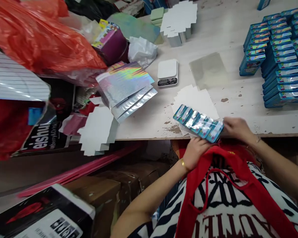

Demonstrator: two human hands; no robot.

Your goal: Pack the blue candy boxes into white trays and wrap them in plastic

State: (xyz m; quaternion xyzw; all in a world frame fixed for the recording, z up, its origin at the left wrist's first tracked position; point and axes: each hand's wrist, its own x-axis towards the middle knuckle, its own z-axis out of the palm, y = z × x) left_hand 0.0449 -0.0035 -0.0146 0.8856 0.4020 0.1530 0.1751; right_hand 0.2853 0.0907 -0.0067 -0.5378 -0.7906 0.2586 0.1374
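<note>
Row of blue packets handled at the table's near edge

At far left, a red plastic bag (47,36) is heaped beside silver pouches (126,91), below which flat white cartons (96,129) are stacked at the edge of the table (238,107). Farther right, a small white scale (168,70) is seen. At centre, the left hand (195,150) is placed along the near side of a row of blue packets (198,123); its fingers are closed on that side, and the row is apparently gripped there. The row is slanted above white card (197,99), its right end reaching over the table edge. The right hand (235,127) is held at that end with fingers drawn together; because of blur, it cannot be told whether anything is pinched. At far right, stacks of blue packets (283,66) are ranged.

The step in hand is judged to be the gathering and squaring of the row. Even pressure from both ends is probably called for next, so that the packets are kept aligned.
</note>
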